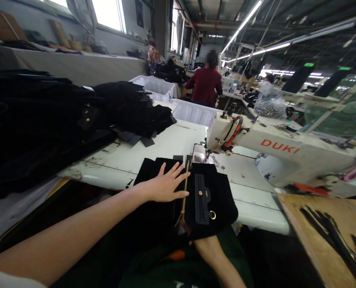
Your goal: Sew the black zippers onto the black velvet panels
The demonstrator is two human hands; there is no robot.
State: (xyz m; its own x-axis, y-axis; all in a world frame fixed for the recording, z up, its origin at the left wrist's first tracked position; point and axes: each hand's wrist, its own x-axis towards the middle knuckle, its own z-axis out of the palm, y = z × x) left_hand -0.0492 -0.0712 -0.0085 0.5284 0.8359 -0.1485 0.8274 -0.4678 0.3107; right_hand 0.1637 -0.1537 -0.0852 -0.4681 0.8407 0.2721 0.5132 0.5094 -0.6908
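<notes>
A black fabric piece (221, 192), like a bag panel, lies over the front edge of the sewing table. It carries a dark trim patch (201, 200) with gold-coloured hardware and a D-ring. A gold-toothed zipper (186, 186) runs down between its two halves. My left hand (167, 186) rests flat on the left half, fingers spread, fingertips touching the zipper. At the near edge, my right hand (206, 245) grips the panel near the zipper's lower end; most of its fingers are hidden under the fabric. The sewing machine (252, 140) stands just beyond, its needle area near the panel's far edge.
Black fabric pieces (46, 116) are heaped on the left. White plastic bins (192, 111) stand behind the table (178, 138). On the right, a wooden board (297, 208) holds black zipper strips (327, 232). A person in dark red (206, 86) works farther back.
</notes>
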